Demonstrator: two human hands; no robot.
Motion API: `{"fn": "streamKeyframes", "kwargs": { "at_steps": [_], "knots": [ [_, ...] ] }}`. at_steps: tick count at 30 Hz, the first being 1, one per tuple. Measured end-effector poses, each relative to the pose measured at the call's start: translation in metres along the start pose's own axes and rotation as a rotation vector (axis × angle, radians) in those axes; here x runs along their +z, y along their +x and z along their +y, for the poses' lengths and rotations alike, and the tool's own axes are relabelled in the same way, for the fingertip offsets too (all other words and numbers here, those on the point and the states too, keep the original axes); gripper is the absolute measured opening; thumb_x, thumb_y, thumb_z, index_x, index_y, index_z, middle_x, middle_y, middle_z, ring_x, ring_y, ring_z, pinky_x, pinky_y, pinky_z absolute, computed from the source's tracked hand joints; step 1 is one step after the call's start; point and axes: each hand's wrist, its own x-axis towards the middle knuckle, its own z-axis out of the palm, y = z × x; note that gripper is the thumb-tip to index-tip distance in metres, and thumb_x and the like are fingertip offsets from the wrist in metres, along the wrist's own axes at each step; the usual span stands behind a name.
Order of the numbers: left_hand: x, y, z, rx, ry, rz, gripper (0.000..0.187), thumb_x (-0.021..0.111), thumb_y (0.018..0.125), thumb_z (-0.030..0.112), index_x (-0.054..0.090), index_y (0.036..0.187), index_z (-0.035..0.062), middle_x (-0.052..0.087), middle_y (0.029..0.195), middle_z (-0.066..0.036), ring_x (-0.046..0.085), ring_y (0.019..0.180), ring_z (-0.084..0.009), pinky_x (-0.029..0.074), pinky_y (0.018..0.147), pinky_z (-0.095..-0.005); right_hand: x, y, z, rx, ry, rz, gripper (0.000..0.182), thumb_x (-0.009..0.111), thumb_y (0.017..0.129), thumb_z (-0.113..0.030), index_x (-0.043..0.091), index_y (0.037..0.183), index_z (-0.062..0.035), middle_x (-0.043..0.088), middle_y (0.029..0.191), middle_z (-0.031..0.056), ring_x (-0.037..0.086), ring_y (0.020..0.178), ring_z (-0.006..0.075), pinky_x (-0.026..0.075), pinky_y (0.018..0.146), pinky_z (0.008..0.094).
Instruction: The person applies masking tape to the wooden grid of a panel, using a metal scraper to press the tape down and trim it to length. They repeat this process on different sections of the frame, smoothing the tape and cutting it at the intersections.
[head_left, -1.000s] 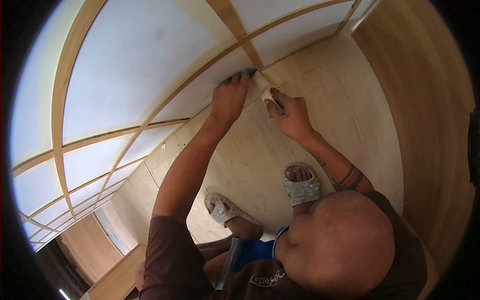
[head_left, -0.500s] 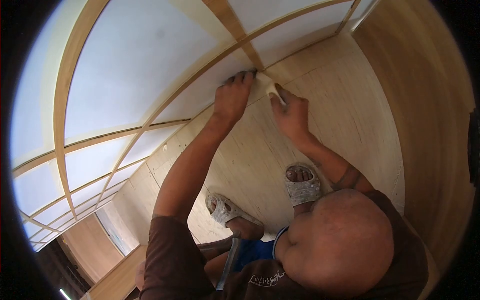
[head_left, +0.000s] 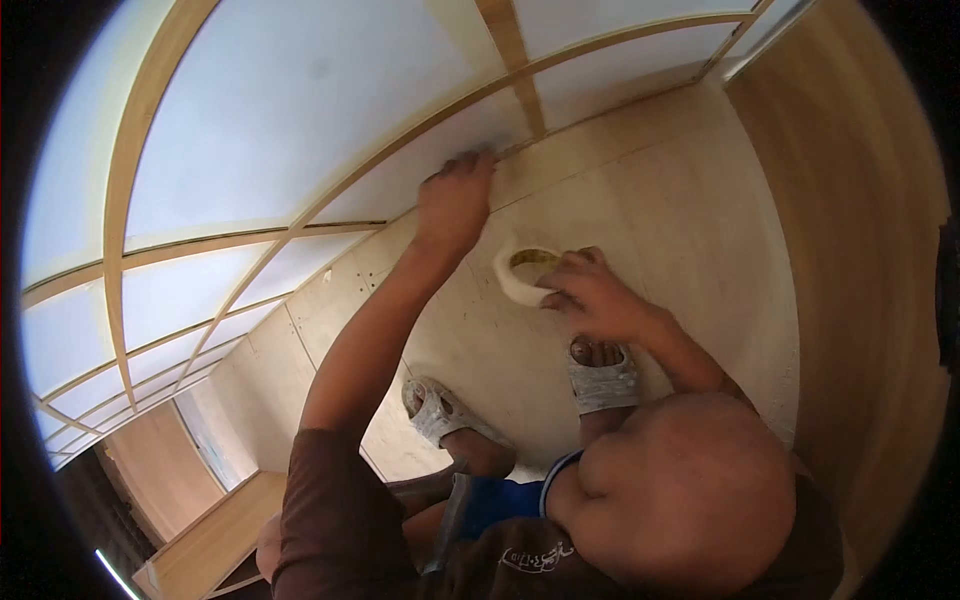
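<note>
A roll of cream masking tape (head_left: 512,288) is gripped at its right side by my right hand (head_left: 598,290), above the wooden floor. Its yellowish inner ring shows. My left hand (head_left: 458,205) is at the lower edge of the white panel (head_left: 440,160), with fingers curled close to where the panel meets the floor. What those fingers hold, if anything, I cannot make out. No strip of tape can be seen running between the two hands.
Wooden strips (head_left: 370,175) frame the white panels on the left. A wooden board (head_left: 850,250) rises on the right. My sandalled feet (head_left: 435,415) stand on the pale plywood floor (head_left: 680,230). A wooden box-like piece (head_left: 215,530) is at lower left.
My right hand has drawn back toward me with the tape roll, which has turned to show its ring. My left hand has shifted slightly down and left along the panel's edge.
</note>
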Motion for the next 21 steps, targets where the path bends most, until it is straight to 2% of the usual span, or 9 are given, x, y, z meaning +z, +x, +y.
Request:
{"fn": "streamKeyframes", "kwargs": {
  "at_steps": [1,4,6,7,9,11,17,19,21],
  "knots": [
    [-0.010,-0.011,0.000,-0.002,-0.011,0.003,0.038,0.064,0.091,0.002,0.062,0.128,0.0058,0.073,0.113,-0.016,0.074,0.097,-0.0358,0.062,0.080,-0.0457,-0.014,-0.009,0.001,0.006,-0.008,-0.006,0.028,0.074,0.091,-0.011,0.073,0.118,-0.0060,0.069,0.105,0.0128,0.059,0.109,0.0299,0.039,0.103,0.0463],
    [-0.027,-0.047,-0.013,-0.287,-0.302,-0.011,0.033,0.069,0.093,0.009,0.064,0.124,0.0023,0.074,0.111,-0.020,0.072,0.104,-0.0400,0.060,0.084,-0.0479,-0.040,-0.031,0.008,0.246,0.108,0.085,0.028,0.073,0.091,-0.002,0.071,0.118,-0.0005,0.066,0.105,0.0138,0.058,0.104,0.0290,0.041,0.101,0.0429],
    [-0.005,-0.078,-0.030,-0.449,-0.838,-0.359,0.037,0.076,0.090,0.016,0.065,0.122,0.0001,0.074,0.109,-0.024,0.070,0.106,-0.0438,0.057,0.088,-0.0505,-0.050,-0.036,0.017,0.212,0.066,0.213,0.028,0.071,0.091,0.005,0.069,0.118,0.0025,0.067,0.107,0.0151,0.059,0.101,0.0297,0.045,0.097,0.0396],
    [0.004,-0.090,-0.030,-0.485,-0.846,-0.342,0.037,0.076,0.090,0.016,0.065,0.122,0.0001,0.074,0.109,-0.024,0.070,0.106,-0.0438,0.057,0.088,-0.0505,-0.053,-0.035,0.017,0.194,0.063,0.178,0.028,0.071,0.091,0.005,0.069,0.118,0.0025,0.067,0.107,0.0151,0.059,0.101,0.0297,0.045,0.097,0.0396],
    [0.027,-0.112,-0.025,-0.348,-0.968,-0.658,0.044,0.081,0.086,0.019,0.065,0.123,0.0004,0.073,0.111,-0.025,0.070,0.106,-0.0460,0.056,0.090,-0.0507,-0.055,-0.029,0.015,0.157,0.143,0.239,0.031,0.068,0.090,0.007,0.070,0.120,-0.0005,0.070,0.117,0.0166,0.064,0.110,0.0312,0.048,0.101,0.0419],
    [0.057,-0.135,-0.005,-0.142,-0.835,-0.528,0.047,0.083,0.085,0.022,0.065,0.124,0.0009,0.074,0.112,-0.025,0.070,0.106,-0.0453,0.056,0.090,-0.0503,-0.048,-0.020,0.014,0.092,0.156,0.247,0.033,0.068,0.088,0.010,0.069,0.120,-0.0004,0.071,0.117,0.0166,0.065,0.112,0.0331,0.049,0.102,0.0429],
    [0.044,-0.146,0.045,-0.227,-0.717,-0.586,0.057,0.082,0.087,0.021,0.060,0.136,0.0014,0.073,0.115,-0.023,0.068,0.109,-0.0447,0.055,0.094,-0.0497,-0.035,-0.003,0.006,-0.120,0.059,0.200,0.043,0.066,0.079,0.018,0.067,0.117,-0.0007,0.071,0.117,0.0168,0.063,0.124,0.0380,0.050,0.106,0.0481],
    [0.042,-0.150,0.045,-0.096,-0.655,-0.332,0.053,0.076,0.091,0.015,0.058,0.139,0.0012,0.066,0.130,-0.025,0.062,0.120,-0.0465,0.053,0.099,-0.0505,-0.034,0.002,0.005,-0.161,0.039,0.156,0.044,0.066,0.077,0.019,0.067,0.116,-0.0009,0.070,0.117,0.0166,0.063,0.126,0.0388,0.051,0.106,0.0493],
    [0.038,-0.150,0.036,-0.118,-0.657,-0.234,0.052,0.072,0.095,0.014,0.055,0.142,0.0009,0.063,0.136,-0.024,0.061,0.123,-0.0436,0.053,0.101,-0.0492,-0.032,0.005,0.004,-0.156,0.007,0.136,0.047,0.062,0.075,0.021,0.067,0.115,-0.0015,0.070,0.116,0.0157,0.062,0.127,0.0388,0.050,0.107,0.0494]
  ]
}}
